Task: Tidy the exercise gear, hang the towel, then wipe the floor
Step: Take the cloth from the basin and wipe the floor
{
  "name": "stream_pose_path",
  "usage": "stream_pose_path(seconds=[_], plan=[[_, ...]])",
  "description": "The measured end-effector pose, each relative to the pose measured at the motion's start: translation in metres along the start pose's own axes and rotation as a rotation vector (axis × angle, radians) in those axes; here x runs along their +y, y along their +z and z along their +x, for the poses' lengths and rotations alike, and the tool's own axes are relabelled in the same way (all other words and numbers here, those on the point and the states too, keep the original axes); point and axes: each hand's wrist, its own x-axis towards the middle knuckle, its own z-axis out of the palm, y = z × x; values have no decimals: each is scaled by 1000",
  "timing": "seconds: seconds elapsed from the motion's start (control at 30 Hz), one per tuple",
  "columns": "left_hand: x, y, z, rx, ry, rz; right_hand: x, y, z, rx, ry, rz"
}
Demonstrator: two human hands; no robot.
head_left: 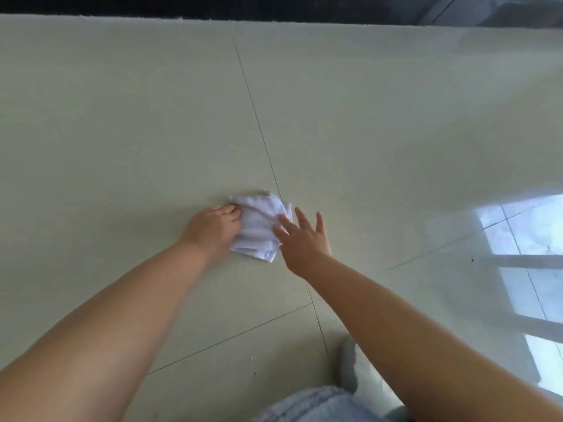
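Head view only: white cloth (260, 226) lies bunched on the tiled floor (122, 123), just left of the long grout line (259, 123) that runs up toward the dark strip (182, 4) at the far edge of the floor. Left hand (213, 228) has its fingers curled into the cloth's left side, clenched on a fold and pressing it down. Right hand (304, 239) is spread, fingers released; index and thumb look to touch the cloth's right edge, the rest hang over bare tile, grasping nothing. Judging by this, it's the wiping stage; no exercise gear or towel rack in frame, so can't confirm those steps. Risks: cloth is wadded, not flat, so contact patch is small and a stroke likely leaves streaks or missed tile. One-sided grip means a push to the right could roll the wad over itself or slip it out from under the palm. Floor is glossy, with a bright window reflection (524, 269) at the right edge, so glare can hide damp or dirty spots there. Weight seems far forward over both arms; a hand sliding on slick tile could cost balance. Knee in denim (320, 403) and a pale shoe (350, 367) sit at the near edge, right where wiped tile could get re-marked. Containers: none in view, no bucket or basin, so nothing to report on contents.
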Motion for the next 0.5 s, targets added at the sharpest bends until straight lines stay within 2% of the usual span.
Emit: stream_pose_path(seconds=[0.1,0.17,0.2,0.27,0.33,0.37,0.43,0.5], plan=[[4,-4,-2,-43,-61,-15,-11,12,-15,-27,-17,-25],[9,-12,1,-132,-150,-57,-6,16,-19,-11,-48,-55],[8,-9,3,-149,-138,-10,-2,17,-18,1,-70,-71],[9,-8,3,-151,-196,-61,2,16,-13,28,-133,-123],[12,-9,4,-150,-239,-63,5,14,-4,67,-228,-254],[14,-8,5,-88,-223,-55,8,14,2,101,-306,-357],[17,-7,8,-64,-189,50,20,15,12,176,-473,-536],[29,-6,19,-79,-181,31,45,18,20,243,-589,-588]])
